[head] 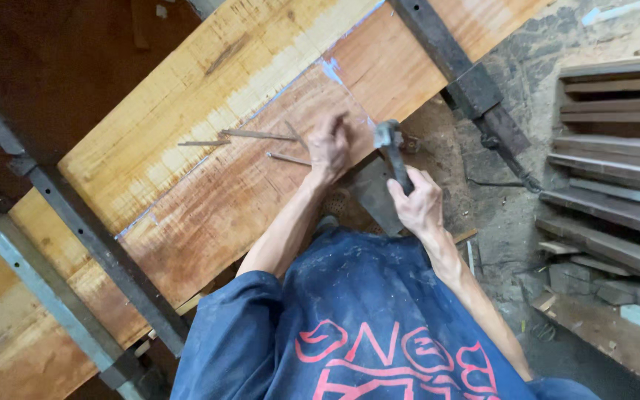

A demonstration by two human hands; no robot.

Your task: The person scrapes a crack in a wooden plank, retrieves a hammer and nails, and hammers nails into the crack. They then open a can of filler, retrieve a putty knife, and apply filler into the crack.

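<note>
My right hand (417, 201) grips the handle of a metal hammer (390, 141), its head raised near the edge of a wide reddish wooden board (209, 215). My left hand (330, 145) rests on that board near its edge, fingers pinched together; whether it holds a nail I cannot tell. Three long nails (257, 135) lie loose on the board just left of my left hand. A paler plank (209, 81) is joined along the far side of the reddish one.
Dark metal clamp bars (98, 244) cross the boards at the left and another bar (446, 52) at the upper right. A stack of wooden planks (616, 163) lies on the dusty floor at the right, with scraps below.
</note>
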